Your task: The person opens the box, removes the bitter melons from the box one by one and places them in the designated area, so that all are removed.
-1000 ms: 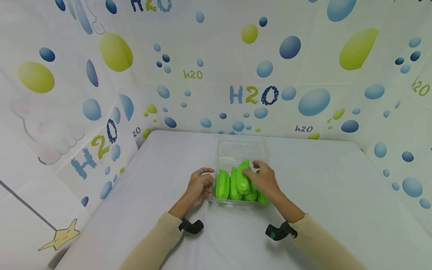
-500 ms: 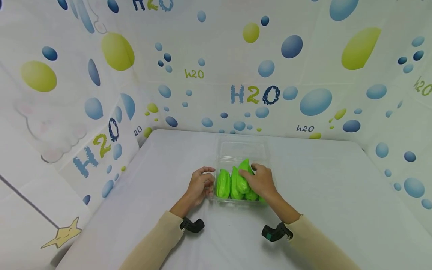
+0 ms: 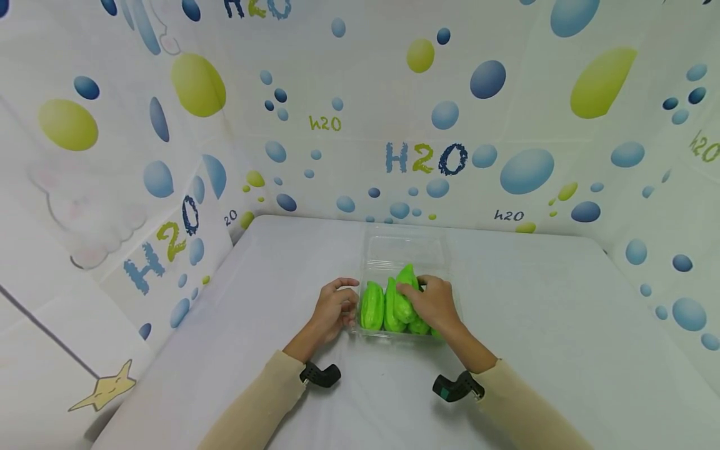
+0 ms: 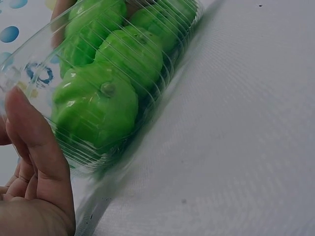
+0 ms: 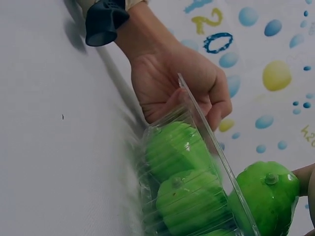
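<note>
Right hand [image 3: 435, 303] pinches top green piece [image 3: 404, 308], apparently positioning it; left hand [image 3: 333, 309] loose at box's [image 3: 371, 335] nine o'clock; steadiness needed next.

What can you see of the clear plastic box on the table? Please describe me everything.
The box looks like thin, glossy, transparent plastic, with ribbed walls and a narrow rim. It rests on the white table, its transparent lid folded open at the far side. Several green vegetable-like pieces lie inside. The left hand is at its left end, apparently touching it.
</note>
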Demonstrator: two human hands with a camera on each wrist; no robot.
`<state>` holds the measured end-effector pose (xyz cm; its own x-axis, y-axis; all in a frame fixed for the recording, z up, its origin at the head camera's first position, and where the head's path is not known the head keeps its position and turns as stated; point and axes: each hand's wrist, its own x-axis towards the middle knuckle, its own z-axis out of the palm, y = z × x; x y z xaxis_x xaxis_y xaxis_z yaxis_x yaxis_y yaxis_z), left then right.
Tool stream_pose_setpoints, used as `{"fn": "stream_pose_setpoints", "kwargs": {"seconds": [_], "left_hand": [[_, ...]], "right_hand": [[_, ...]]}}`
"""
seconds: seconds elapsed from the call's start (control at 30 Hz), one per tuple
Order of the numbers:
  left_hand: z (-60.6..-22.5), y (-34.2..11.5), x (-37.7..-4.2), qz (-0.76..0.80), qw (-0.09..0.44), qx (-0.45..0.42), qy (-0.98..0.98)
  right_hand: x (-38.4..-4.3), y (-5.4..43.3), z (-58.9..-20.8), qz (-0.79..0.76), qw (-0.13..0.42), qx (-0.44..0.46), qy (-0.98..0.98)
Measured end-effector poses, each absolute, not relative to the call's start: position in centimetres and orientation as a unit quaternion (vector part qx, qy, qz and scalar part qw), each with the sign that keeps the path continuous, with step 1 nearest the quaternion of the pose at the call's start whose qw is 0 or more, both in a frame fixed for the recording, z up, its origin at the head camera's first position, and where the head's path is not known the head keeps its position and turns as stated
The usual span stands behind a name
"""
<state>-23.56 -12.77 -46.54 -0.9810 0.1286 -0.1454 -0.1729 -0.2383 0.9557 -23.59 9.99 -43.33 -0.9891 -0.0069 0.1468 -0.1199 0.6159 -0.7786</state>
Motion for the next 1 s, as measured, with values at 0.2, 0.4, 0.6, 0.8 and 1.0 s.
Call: {"fn": "stream_pose_setpoints", "kwargs": {"seconds": [0.2,0.4,0.6,0.8,1.0], "left_hand": [[-46.51,-12.69,-23.48,0.786,0.093,-0.019,0.611],[-46.56,-12.71,-23.49,0.787,0.092,-0.019,0.61],[-46.49,-12.71,-23.41,0.787,0.09,-0.023,0.61],[-46.55,-12.72,-23.45,0.79,0.09,-0.02,0.607],[-46.61,-12.79,-23.45,0.791,0.093,-0.014,0.605]], "right_hand": [[-23.56,9.89,-43.29,0.442,0.062,0.031,-0.894],[-23.51,9.81,-43.13,0.452,0.054,0.024,-0.89],[-23.48,9.76,-43.21,0.454,0.054,0.021,-0.889],[-23.37,9.7,-43.17,0.461,0.061,0.028,-0.885],[-23.37,9.68,-43.2,0.482,0.06,0.035,-0.873]]}}
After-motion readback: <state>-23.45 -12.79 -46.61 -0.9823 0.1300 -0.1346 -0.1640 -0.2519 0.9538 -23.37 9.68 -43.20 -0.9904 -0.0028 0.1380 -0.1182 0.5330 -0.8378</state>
